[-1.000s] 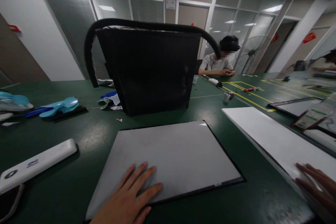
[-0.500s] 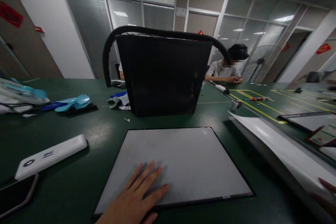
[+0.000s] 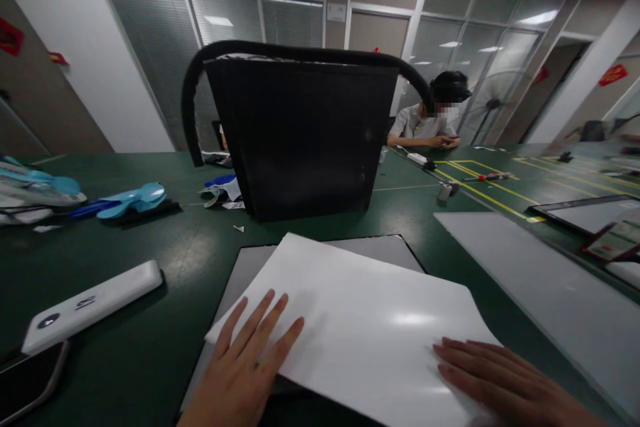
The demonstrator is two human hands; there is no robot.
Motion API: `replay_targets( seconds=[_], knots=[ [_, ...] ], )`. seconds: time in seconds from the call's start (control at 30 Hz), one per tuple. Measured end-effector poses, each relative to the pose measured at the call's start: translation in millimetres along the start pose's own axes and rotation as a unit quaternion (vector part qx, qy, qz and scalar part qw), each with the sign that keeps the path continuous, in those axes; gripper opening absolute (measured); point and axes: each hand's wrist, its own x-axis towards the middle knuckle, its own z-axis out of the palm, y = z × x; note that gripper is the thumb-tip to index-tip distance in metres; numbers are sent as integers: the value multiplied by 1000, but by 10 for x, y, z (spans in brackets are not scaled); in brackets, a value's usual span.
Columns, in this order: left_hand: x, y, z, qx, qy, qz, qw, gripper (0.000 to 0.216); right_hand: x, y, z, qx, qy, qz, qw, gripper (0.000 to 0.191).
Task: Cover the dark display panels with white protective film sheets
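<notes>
A glossy white sheet [image 3: 360,307] lies askew across a grey panel with a thin black frame [image 3: 250,265]; the panel's top edge and left side still show. On the sheet's left part my left hand [image 3: 245,353] rests flat with its fingers spread. Toward the sheet's right edge, the fingers of my right hand [image 3: 500,373] are stretched out over the surface, close together, palm down. Both hands are open. Whether the right thumb goes under the sheet is hidden.
Behind the panel stands a black panel [image 3: 300,140] with a curved black tube [image 3: 300,53]. To the left lie a white power bank [image 3: 95,310], a phone [image 3: 33,377] and blue items [image 3: 133,200]. At right are another pale sheet [image 3: 540,287] and a framed panel [image 3: 595,220]. A person [image 3: 425,127] sits opposite.
The white sheet has come from the right onto the framed panel. My right hand has moved left with it, and my left hand now lies on the sheet instead of the bare panel.
</notes>
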Motion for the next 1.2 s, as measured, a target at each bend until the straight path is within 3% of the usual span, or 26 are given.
replay_targets(
  seconds=[0.13,0.3,0.47,0.63,0.83,1.0,1.2],
  knots=[
    [-96,-81,94,6,-82,26,996,77,210,8,-18,6,-15,15,1000,69],
    [-57,-51,12,-38,-195,-46,979,79,172,97,163,-49,27,117,992,57],
    [46,11,-100,-58,-261,-81,960,72,153,119,388,-20,11,151,988,58],
    [55,53,-133,-58,-222,-73,971,55,120,135,507,-5,7,169,986,46],
    [87,54,-136,-32,-118,-33,992,58,37,104,463,29,-75,211,974,58],
    [35,43,-80,-46,-140,-37,988,62,46,109,461,64,-108,247,961,54],
    [-352,-243,78,-33,-159,-114,980,83,224,139,304,96,-138,245,955,50]
  ],
)
